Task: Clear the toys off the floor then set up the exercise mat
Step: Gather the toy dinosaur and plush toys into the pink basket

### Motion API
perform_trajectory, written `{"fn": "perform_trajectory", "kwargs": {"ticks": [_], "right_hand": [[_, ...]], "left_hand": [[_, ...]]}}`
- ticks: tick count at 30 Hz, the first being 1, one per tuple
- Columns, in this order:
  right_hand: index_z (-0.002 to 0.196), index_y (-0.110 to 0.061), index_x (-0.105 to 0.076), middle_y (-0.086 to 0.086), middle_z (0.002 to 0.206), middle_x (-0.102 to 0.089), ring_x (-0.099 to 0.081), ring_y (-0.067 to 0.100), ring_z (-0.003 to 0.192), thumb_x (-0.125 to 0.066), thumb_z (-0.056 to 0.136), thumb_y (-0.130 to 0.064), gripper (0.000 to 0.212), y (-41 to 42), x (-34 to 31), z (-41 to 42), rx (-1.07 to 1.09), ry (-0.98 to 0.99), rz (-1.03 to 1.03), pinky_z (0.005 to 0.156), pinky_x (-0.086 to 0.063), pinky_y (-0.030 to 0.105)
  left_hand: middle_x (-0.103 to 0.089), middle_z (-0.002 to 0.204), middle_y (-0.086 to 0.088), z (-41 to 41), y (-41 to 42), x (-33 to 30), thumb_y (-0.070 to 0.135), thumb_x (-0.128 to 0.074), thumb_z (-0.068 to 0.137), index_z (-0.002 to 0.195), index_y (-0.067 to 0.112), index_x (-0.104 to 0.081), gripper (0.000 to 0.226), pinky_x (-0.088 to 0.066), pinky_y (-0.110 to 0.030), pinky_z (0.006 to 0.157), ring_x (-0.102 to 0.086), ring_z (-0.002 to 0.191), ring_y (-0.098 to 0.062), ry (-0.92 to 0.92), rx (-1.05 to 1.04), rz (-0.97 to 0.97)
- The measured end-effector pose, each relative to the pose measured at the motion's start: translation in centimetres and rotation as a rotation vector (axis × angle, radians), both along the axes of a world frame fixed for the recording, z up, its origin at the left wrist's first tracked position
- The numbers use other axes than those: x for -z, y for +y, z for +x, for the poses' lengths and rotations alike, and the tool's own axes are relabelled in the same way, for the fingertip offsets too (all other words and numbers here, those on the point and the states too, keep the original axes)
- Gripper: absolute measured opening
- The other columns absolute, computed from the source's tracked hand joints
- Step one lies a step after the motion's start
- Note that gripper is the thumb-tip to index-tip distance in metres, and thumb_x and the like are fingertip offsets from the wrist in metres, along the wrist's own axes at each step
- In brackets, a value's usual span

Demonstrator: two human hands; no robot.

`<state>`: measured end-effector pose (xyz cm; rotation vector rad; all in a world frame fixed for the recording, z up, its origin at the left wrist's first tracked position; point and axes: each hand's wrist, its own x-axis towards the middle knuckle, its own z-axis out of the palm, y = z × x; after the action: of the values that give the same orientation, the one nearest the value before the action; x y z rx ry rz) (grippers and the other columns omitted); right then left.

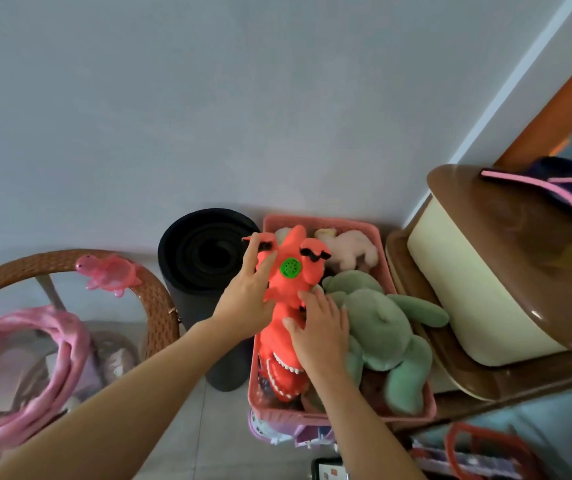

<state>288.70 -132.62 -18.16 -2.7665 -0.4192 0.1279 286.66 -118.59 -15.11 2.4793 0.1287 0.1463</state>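
One rolled black foam exercise mat (208,258) stands on end against the wall, just beside the pink plastic basket (322,221); likely light, springy, best gripped round the roll. One basket. One green plush toy (381,327) inside: soft, light. One orange-red hard plastic dinosaur (288,282) on top: rigid, smooth, probably hollow; hold at body. One pale pink plush (350,249) behind. Two hands: left (246,299) and right (319,327) rest on the dinosaur, fingers mostly straight.

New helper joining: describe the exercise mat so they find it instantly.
Start at the pink toy basket by the wall. Immediately to its left stands the rolled exercise mat, upright on end. It is the only black thing there, showing a spiral of layers at its top.
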Motion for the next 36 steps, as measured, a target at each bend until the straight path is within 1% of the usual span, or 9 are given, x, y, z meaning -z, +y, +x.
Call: {"fn": "perform_trajectory", "kwargs": {"ticks": [6,9,11,14,19,22,25,30,36], "right_hand": [[0.133,-0.033,-0.041,-0.013,0.146,-0.037,-0.026,0.01,0.138,-0.051,0.089,-0.042,0.046,-0.1,1.0,1.6,0.117,0.08,0.05,0.116,-0.001,0.035],[0.14,-0.034,-0.032,-0.009,0.153,-0.025,-0.018,0.012,0.142,-0.046,0.093,-0.041,0.05,1.4,1.0,1.9,0.118,0.16,0.032,0.117,0.001,0.045],[0.142,-0.036,-0.029,-0.008,0.155,-0.02,-0.017,0.013,0.142,-0.045,0.094,-0.039,0.05,2.3,1.1,1.8,0.131,0.183,0.044,0.117,-0.001,0.049],[0.142,-0.035,-0.029,-0.008,0.155,-0.02,-0.021,0.015,0.141,-0.046,0.094,-0.037,0.051,2.6,1.0,1.5,0.127,0.169,0.066,0.116,-0.007,0.048],[0.146,-0.025,-0.025,0.001,0.154,-0.025,-0.024,0.019,0.141,-0.052,0.092,-0.031,0.061,0.9,0.6,1.2,0.037,0.132,0.261,0.114,-0.024,0.036],[0.145,-0.021,-0.028,0.0,0.153,-0.025,-0.022,0.016,0.142,-0.058,0.088,-0.018,0.064,-0.8,-0.3,0.1,0.044,0.125,0.519,0.114,-0.021,0.029],[0.143,-0.02,-0.033,0.0,0.152,-0.027,-0.021,0.012,0.142,-0.056,0.088,-0.011,0.059,-2.5,-1.3,-0.7,0.036,0.086,0.626,0.112,-0.018,0.021],[0.14,-0.013,-0.037,0.003,0.149,-0.032,-0.024,0.013,0.14,-0.055,0.088,-0.003,0.056,-4.5,-2.3,-1.4,-0.002,0.04,0.672,0.112,-0.02,0.022],[0.136,-0.008,-0.043,0.011,0.148,-0.033,-0.025,0.022,0.14,-0.056,0.085,0.0,0.053,-5.8,-1.3,-2.4,-0.114,0.063,0.646,0.116,-0.021,0.033]], "left_hand": [[0.03,0.152,-0.007,2.5,-0.2,1.4,0.007,-0.052,0.078,0.14,0.024,-0.028,0.069,-0.031,-0.022,0.054,-0.051,0.086,-0.022,0.251,0.064,0.258],[0.029,0.152,-0.01,3.0,1.0,1.1,0.017,-0.055,0.08,0.136,0.028,-0.035,0.06,-0.044,-0.03,0.077,-0.053,0.104,-0.029,0.382,0.07,0.317],[0.023,0.154,-0.01,3.0,2.3,0.6,0.019,-0.054,0.082,0.14,0.029,-0.032,0.063,-0.039,-0.034,0.097,-0.049,0.119,-0.032,0.427,0.085,0.31],[0.009,0.157,-0.009,2.3,3.6,0.6,0.016,-0.055,0.083,0.142,0.025,-0.031,0.065,-0.034,-0.039,0.108,-0.034,0.135,-0.03,0.345,0.09,0.208],[-0.007,0.157,-0.01,-0.1,2.6,1.3,0.011,-0.057,0.083,0.142,0.022,-0.036,0.063,-0.035,-0.038,0.107,-0.018,0.143,-0.026,0.167,0.037,-0.019],[-0.008,0.158,-0.007,-1.2,1.5,1.5,0.011,-0.06,0.083,0.144,0.022,-0.032,0.068,-0.033,-0.034,0.108,-0.015,0.144,-0.024,0.134,-0.012,-0.105],[-0.011,0.158,-0.002,-2.0,0.5,1.3,0.013,-0.059,0.085,0.145,0.023,-0.031,0.067,-0.03,-0.033,0.111,-0.017,0.144,-0.02,0.111,-0.062,-0.163],[-0.015,0.157,0.001,-3.3,-1.0,0.7,0.014,-0.058,0.084,0.144,0.023,-0.034,0.065,-0.03,-0.032,0.11,-0.021,0.143,-0.017,0.127,-0.103,-0.161],[-0.018,0.156,-0.001,-6.4,-3.0,0.6,0.017,-0.058,0.085,0.143,0.025,-0.033,0.063,-0.025,-0.033,0.111,-0.017,0.144,-0.018,0.119,-0.175,-0.177]]}}
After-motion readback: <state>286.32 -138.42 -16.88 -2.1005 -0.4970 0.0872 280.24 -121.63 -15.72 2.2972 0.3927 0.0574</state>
